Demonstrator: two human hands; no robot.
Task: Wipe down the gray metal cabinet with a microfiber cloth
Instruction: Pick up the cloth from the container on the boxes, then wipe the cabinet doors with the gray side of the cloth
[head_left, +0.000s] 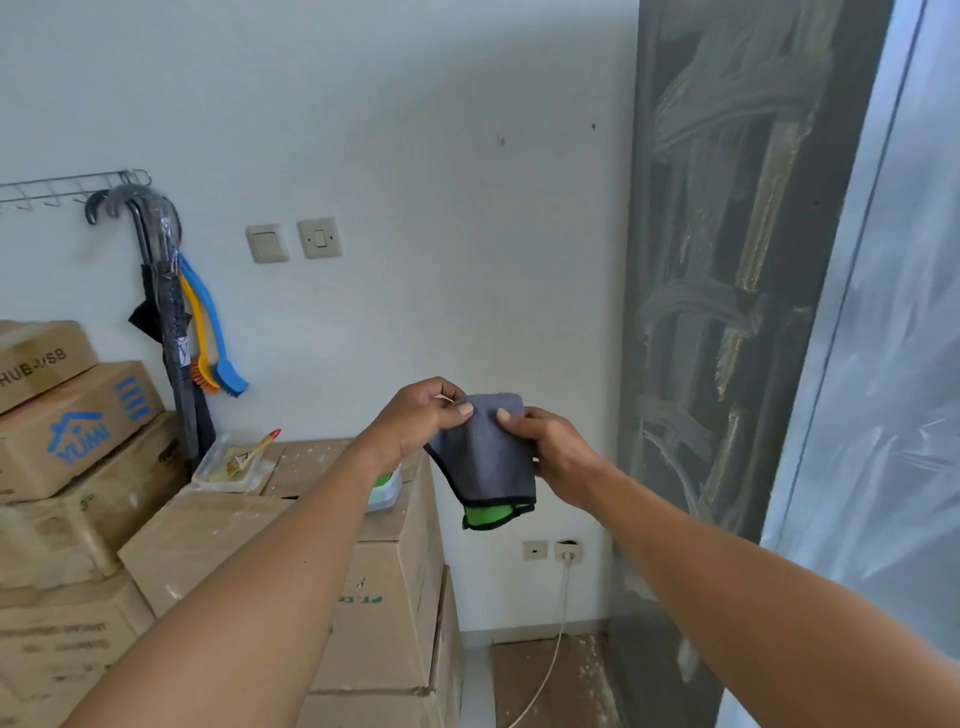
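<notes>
A grey microfiber cloth (485, 460) with a green underside and black edging hangs folded in mid-air in front of me. My left hand (418, 418) pinches its upper left corner and my right hand (553, 452) pinches its upper right edge. The gray metal cabinet (737, 291) stands upright at the right, its dark side panel dusty and streaked with curved wipe marks. Its lighter front face (893, 364) runs off the right edge and is also smeared. Both hands are to the left of the cabinet, apart from it.
Stacked cardboard boxes (218, 530) fill the left and centre, with a plastic tray (228, 470) holding a paintbrush on top. Umbrellas and coloured brushes (208, 332) hang from a wall rack. Wall switches (293, 240), sockets and a white cable (558, 623) lie between boxes and cabinet.
</notes>
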